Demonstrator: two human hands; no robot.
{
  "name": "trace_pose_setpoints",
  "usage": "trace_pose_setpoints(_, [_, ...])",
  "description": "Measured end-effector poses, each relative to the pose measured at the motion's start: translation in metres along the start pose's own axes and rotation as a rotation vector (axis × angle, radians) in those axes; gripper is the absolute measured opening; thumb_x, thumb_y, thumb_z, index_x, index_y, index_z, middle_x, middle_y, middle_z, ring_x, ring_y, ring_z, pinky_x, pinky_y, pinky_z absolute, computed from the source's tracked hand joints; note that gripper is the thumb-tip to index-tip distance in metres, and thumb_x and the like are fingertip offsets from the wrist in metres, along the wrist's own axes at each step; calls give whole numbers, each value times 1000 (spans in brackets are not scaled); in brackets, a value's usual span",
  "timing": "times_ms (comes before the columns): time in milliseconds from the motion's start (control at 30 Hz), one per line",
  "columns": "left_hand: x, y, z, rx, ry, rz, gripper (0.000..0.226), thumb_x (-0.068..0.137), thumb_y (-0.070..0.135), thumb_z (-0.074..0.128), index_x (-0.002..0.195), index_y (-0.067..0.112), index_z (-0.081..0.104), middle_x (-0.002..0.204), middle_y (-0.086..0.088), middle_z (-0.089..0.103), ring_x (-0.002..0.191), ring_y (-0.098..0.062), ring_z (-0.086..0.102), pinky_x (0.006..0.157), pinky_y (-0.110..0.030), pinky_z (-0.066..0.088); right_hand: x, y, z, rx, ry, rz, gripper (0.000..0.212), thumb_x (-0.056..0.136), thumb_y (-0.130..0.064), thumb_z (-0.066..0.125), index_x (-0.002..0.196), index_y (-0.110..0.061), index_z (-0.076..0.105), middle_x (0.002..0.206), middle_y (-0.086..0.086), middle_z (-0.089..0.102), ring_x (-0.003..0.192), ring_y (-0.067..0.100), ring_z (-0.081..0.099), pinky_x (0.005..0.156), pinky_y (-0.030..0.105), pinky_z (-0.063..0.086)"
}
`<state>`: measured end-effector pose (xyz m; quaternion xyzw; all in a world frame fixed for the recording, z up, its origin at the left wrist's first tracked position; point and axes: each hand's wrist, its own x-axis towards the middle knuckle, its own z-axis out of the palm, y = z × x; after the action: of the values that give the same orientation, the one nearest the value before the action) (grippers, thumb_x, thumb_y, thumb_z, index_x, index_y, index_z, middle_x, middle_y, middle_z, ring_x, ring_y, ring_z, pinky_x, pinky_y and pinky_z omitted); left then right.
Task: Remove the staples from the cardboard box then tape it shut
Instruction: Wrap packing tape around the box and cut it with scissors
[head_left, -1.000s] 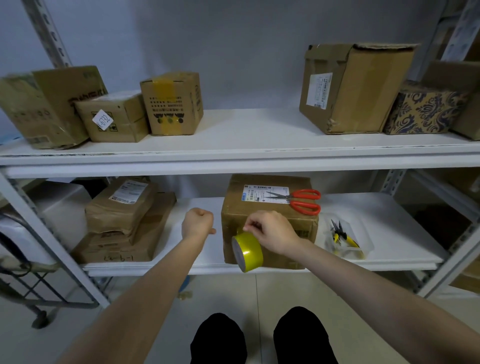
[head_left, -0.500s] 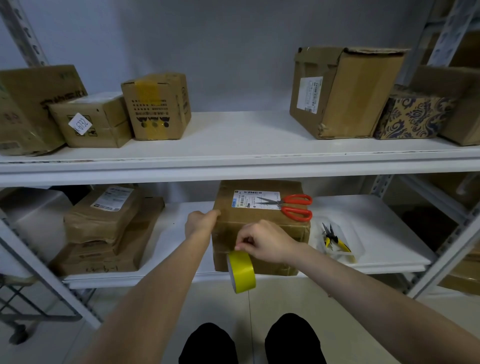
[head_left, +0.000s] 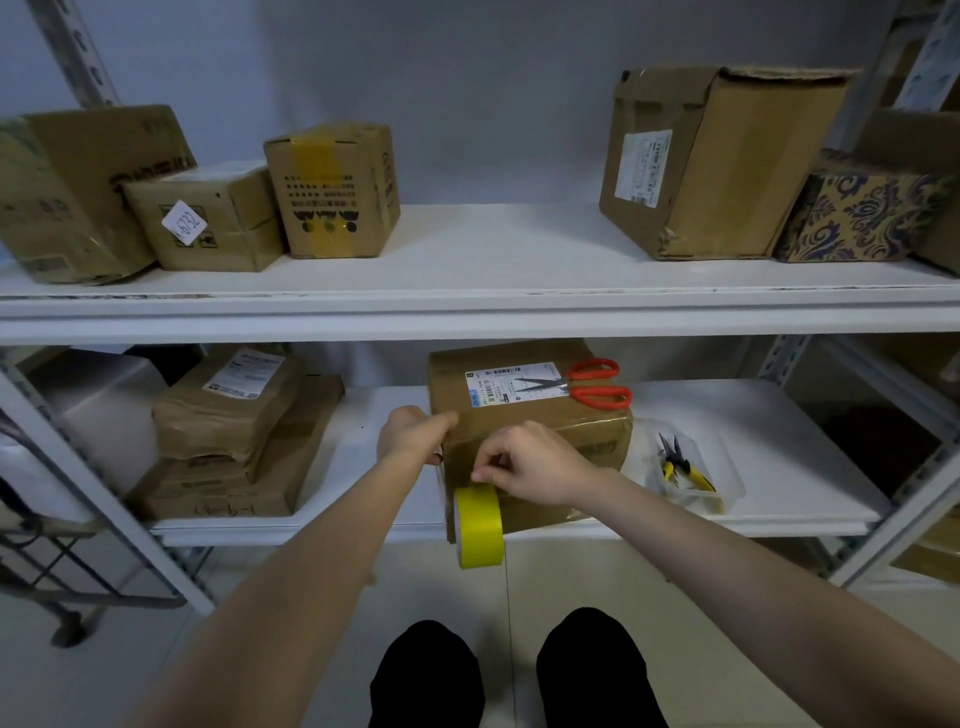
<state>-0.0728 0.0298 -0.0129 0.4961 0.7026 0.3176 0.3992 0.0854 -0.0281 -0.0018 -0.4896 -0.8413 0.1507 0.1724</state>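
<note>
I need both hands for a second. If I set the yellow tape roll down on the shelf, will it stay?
Probably not on its rim: the tape roll is round and hangs on edge past the shelf lip, so it could roll off. Laid flat it should stay. It looks light, dangling from the right hand's pinch.

Dim even light, lower shelf shadowed, wide-angle bending at edges
</note>
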Motion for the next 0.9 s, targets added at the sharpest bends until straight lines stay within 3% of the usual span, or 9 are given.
trace_pose_setpoints(167, [0, 5, -4, 123, -2, 42, 19, 79, 31, 64, 79, 13, 55, 76, -4, 64, 66, -22, 69, 57, -25, 46, 2, 0, -5, -1, 50, 9, 10, 88, -31, 67, 87, -24, 74, 85, -7, 71, 76, 8, 60, 69, 28, 50])
trace_pose_setpoints(300, [-4, -2, -9, -38, 66, 58, 7, 81, 17, 58, 79, 15, 51, 75, -5, 59, 73, -24, 66, 75, -33, 53, 3, -4, -13, -37, 75, -12, 11, 89, -31, 65, 88, -23, 72, 85, -7, 69, 77, 9, 59, 69, 28, 48])
trace_pose_setpoints(367, [-11, -8, -16, -71, 117, 111, 12, 82, 12, 53, 72, 14, 48, 70, -6, 53, 71, -25, 56, 73, -35, 48, 5, -8, -18, -52, 86, -29, 12, 90, -32, 63, 89, -23, 71, 85, -7, 69, 78, 10, 59, 68, 29, 49])
trace_pose_setpoints(500, [-43, -8, -29, -110, -169, 21, 19, 87, 21, 51, 74, 8, 55, 69, -9, 56, 58, -24, 56, 69, -33, 45, 13, -20, -28, -60, 144, -53, 12, 90, -31, 63, 88, -21, 69, 80, -4, 67, 77, 16, 60, 67, 33, 49])
trace_pose_setpoints(600, [-57, -10, -35, -98, -379, 8, 43, 90, 48, 52, 101, 8, 60, 87, -10, 69, 77, -25, 68, 80, -35, 49, 19, -31, -34, -43, 201, -96, 10, 89, -28, 63, 85, -21, 68, 73, -7, 63, 74, 19, 60, 65, 35, 48])
trace_pose_setpoints(667, [-57, -13, -37, -307, -419, 24, 54, 91, 57, 45, 113, 8, 55, 100, -15, 68, 91, -28, 67, 85, -39, 51, 22, -37, -37, -46, 243, -106, 12, 90, -28, 62, 85, -19, 67, 74, -6, 65, 73, 19, 60, 66, 34, 48])
trace_pose_setpoints(733, [-62, -11, -41, -532, -446, 0, 58, 93, 61, 34, 113, 10, 53, 106, -18, 67, 97, -30, 66, 82, -42, 53, 23, -40, -39, -37, 297, -90, 13, 90, -28, 61, 86, -18, 67, 77, -3, 67, 73, 18, 61, 67, 34, 49])
trace_pose_setpoints(800, [-65, -10, -37, -493, -402, 52, 54, 93, 55, 43, 119, 9, 50, 102, -14, 66, 91, -26, 66, 77, -38, 54, 24, -39, -40, -27, 317, -79, 13, 90, -27, 62, 86, -16, 68, 76, -1, 67, 71, 19, 60, 67, 33, 48])
trace_pose_setpoints(900, [-72, -14, -30, -309, -278, 175, 51, 85, 19, 70, 127, 14, 41, 93, -8, 62, 77, -16, 61, 66, -28, 50, 19, -33, -39, -23, 305, -19, 12, 88, -26, 65, 82, -16, 69, 73, 1, 68, 69, 19, 59, 65, 30, 44])
